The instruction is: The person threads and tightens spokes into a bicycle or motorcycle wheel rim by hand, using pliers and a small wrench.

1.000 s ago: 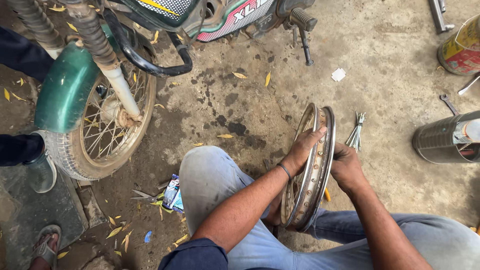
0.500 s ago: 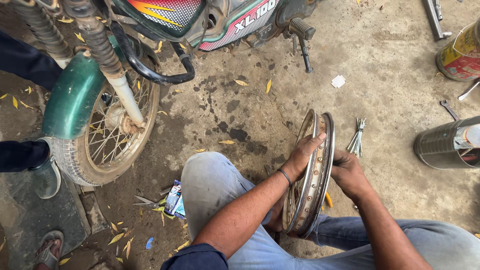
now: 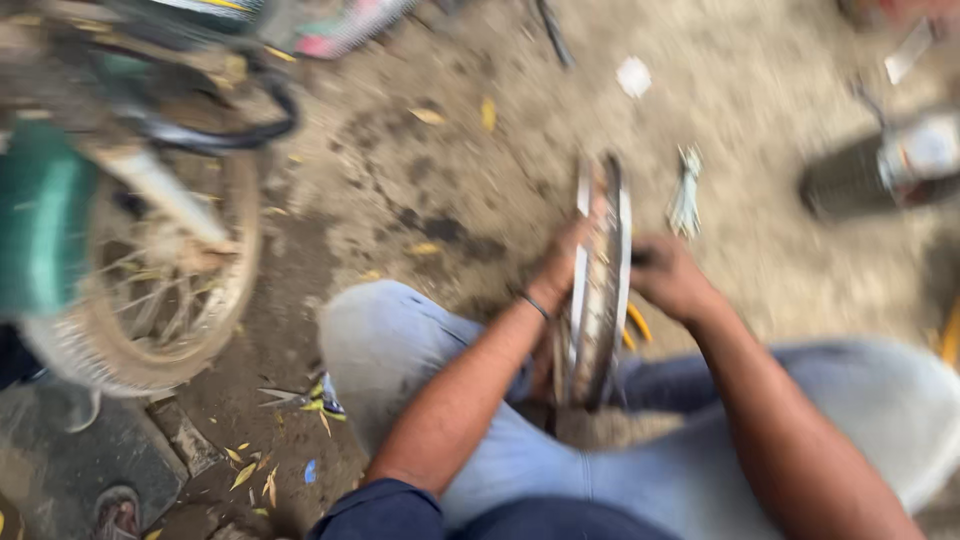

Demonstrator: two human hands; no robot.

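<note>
The view is motion-blurred. A bare metal wheel rim (image 3: 598, 290) stands on edge between my knees, seen almost edge-on. My left hand (image 3: 566, 262) grips the rim's left side near the top, a thin band on its wrist. My right hand (image 3: 668, 277) rests against the rim's right side with the fingers curled; whether it holds a small tool I cannot tell. A bundle of loose spokes (image 3: 686, 193) lies on the ground just beyond the rim.
A motorcycle's front wheel (image 3: 165, 290) with a green fender (image 3: 40, 225) stands at the left. A metal can (image 3: 890, 165) lies at the right. Someone's sandalled foot (image 3: 115, 510) shows at the bottom left. The concrete floor is stained, with dry leaves scattered about.
The camera has swung and the picture has blurred. The rim now appears more edge-on and upright. Both hands stay on the rim in much the same places.
</note>
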